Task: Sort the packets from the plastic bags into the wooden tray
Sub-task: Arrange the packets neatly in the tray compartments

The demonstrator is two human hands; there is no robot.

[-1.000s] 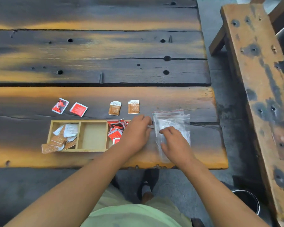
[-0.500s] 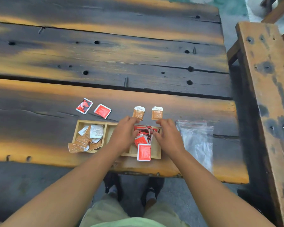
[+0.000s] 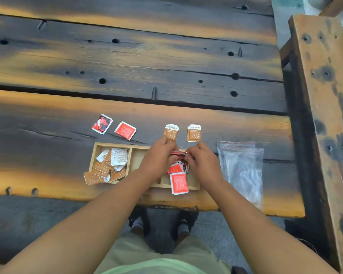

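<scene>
Left hand and right hand curled inward, fingertips pinching the red packets between them in the wooden tray, plastic bags just right of right hand, brown packets left of left hand

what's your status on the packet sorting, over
Left grip and right grip pinching red square packets in right slot of light wooden tray. One red packet overhangs near rim. Clear plastic bags lie right, nothing blocking.

left hand, right hand, moved onto packets
</scene>
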